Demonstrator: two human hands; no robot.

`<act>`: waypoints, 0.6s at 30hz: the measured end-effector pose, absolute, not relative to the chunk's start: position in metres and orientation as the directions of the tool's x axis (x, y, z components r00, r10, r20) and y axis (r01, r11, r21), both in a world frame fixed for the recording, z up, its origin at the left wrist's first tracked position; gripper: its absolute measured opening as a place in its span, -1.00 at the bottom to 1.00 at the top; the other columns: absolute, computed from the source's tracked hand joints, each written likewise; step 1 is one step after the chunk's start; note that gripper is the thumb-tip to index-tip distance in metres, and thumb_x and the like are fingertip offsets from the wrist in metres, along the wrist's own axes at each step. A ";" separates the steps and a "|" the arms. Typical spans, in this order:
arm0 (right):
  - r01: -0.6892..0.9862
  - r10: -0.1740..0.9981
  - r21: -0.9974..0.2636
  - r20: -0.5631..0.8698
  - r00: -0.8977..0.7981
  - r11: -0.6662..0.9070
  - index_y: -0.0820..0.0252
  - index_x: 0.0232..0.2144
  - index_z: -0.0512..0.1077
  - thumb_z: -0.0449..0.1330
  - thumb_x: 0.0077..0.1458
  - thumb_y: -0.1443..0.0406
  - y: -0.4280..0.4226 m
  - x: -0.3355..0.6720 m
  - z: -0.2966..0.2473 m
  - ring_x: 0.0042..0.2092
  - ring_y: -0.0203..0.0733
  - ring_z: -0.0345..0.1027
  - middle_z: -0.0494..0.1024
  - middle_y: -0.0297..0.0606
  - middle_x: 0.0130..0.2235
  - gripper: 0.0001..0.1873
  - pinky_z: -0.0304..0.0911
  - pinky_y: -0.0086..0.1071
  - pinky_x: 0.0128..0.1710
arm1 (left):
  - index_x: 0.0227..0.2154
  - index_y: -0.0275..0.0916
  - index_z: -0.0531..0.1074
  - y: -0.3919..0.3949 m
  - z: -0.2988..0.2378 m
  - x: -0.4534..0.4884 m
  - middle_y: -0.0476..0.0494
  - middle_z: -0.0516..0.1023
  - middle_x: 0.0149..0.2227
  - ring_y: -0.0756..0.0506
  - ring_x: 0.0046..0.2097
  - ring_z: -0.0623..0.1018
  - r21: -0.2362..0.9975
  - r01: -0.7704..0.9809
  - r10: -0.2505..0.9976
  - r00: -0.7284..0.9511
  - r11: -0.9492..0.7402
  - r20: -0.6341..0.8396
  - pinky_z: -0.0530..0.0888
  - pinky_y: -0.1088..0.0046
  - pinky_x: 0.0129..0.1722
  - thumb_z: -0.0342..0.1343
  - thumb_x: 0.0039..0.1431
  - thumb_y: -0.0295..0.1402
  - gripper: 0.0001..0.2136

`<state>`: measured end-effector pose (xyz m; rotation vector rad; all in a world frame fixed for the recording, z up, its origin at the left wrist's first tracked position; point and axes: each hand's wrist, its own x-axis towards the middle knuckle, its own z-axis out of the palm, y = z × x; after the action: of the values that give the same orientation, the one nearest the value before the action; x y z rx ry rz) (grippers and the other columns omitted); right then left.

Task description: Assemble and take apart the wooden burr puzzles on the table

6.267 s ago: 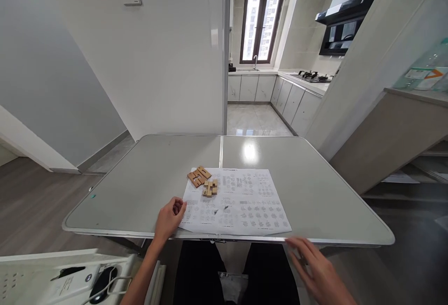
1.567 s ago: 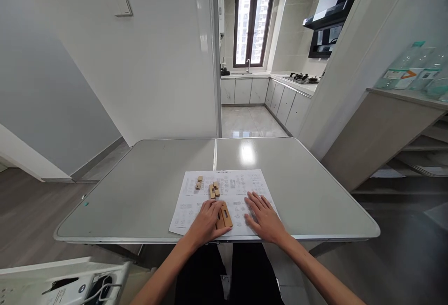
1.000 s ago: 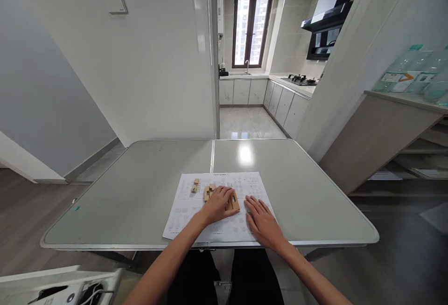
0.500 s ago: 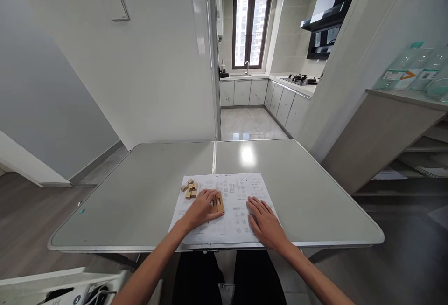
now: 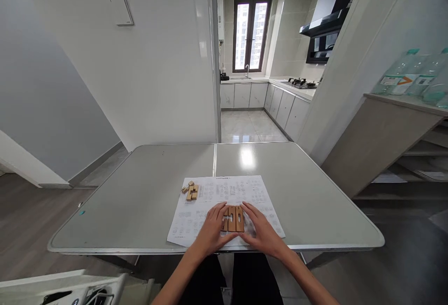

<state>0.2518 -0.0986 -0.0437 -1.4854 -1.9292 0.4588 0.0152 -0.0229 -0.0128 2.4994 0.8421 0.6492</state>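
A row of flat wooden puzzle pieces with slots point(image 5: 231, 218) lies side by side on a printed paper sheet point(image 5: 185, 225), close to the table's front edge. My left hand point(image 5: 211, 228) curls round the row's left side and partly covers the leftmost piece. On the other side, my right hand point(image 5: 262, 231) has its fingertips at the upper right corner. Both thumbs meet along the lower edge, so the row is framed between the hands. Small wooden blocks point(image 5: 192, 192), some fitted together, rest at the sheet's upper left.
The grey folding table point(image 5: 140, 202) has a metal rim and a centre seam. A small teal object point(image 5: 81, 212) lies near its left edge. At right stands a shelf unit point(image 5: 381, 142) with plastic bottles point(image 5: 402, 74) on top. Lower left is a white container point(image 5: 115, 288) holding items.
The wooden pieces have moved right and toward me with my left hand. My right hand has come off the flat paper and turned in against their right side.
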 end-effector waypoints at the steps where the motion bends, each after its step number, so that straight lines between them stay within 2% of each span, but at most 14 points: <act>1: 0.703 0.951 -0.646 0.269 -0.155 0.297 -0.07 0.48 -0.03 0.32 0.16 0.19 -0.099 0.250 -0.043 0.48 0.11 -0.04 0.08 -0.18 0.50 -0.05 0.09 0.08 0.41 | 0.40 -0.05 0.07 -0.024 -0.014 0.010 -0.31 0.22 0.41 -0.38 0.41 0.25 0.527 0.458 0.658 0.696 -0.716 0.288 0.29 -0.12 0.36 0.33 0.22 -0.12 -0.22; 3: 0.677 0.954 -0.678 0.261 -0.145 0.288 -0.06 0.48 -0.01 0.35 0.11 0.21 -0.098 0.248 -0.044 0.48 0.13 -0.05 0.09 -0.17 0.49 -0.01 0.04 0.10 0.42 | 0.40 -0.04 0.08 -0.024 -0.015 0.003 -0.29 0.23 0.42 -0.38 0.41 0.25 0.536 0.472 0.676 0.681 -0.699 0.282 0.30 -0.12 0.36 0.33 0.22 -0.15 -0.22; 7: 0.646 0.960 -0.718 0.269 -0.084 0.258 -0.02 0.43 0.13 0.36 0.12 0.17 -0.094 0.247 -0.047 0.44 0.14 0.07 0.27 -0.14 0.41 -0.10 0.04 0.09 0.42 | 0.39 -0.03 0.12 -0.020 -0.018 -0.004 -0.27 0.30 0.38 -0.36 0.39 0.30 0.562 0.486 0.707 0.649 -0.669 0.281 0.32 -0.11 0.35 0.33 0.22 -0.18 -0.25; 13: 0.600 0.967 -0.775 0.255 0.008 0.199 0.02 0.35 0.24 0.43 0.03 0.11 -0.095 0.248 -0.046 0.32 0.16 0.27 0.41 -0.10 0.31 -0.12 0.20 0.08 0.33 | 0.36 -0.07 0.17 -0.018 -0.019 -0.005 -0.28 0.38 0.31 -0.37 0.33 0.39 0.601 0.502 0.751 0.602 -0.621 0.273 0.39 -0.09 0.30 0.41 0.09 -0.22 -0.19; 18: 0.538 0.964 -0.824 0.254 0.074 0.176 0.02 0.32 0.27 0.42 0.05 0.07 -0.095 0.249 -0.047 0.29 0.13 0.34 0.46 -0.11 0.26 -0.17 0.26 0.05 0.30 | 0.35 -0.06 0.19 -0.019 -0.013 -0.005 -0.26 0.39 0.31 -0.32 0.32 0.40 0.601 0.491 0.745 0.600 -0.631 0.292 0.40 -0.05 0.30 0.28 0.14 -0.40 -0.29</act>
<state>0.2492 -0.0955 -0.0474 -1.4771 -1.5810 0.6166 -0.0051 -0.0191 -0.0128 2.3634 0.9821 0.7338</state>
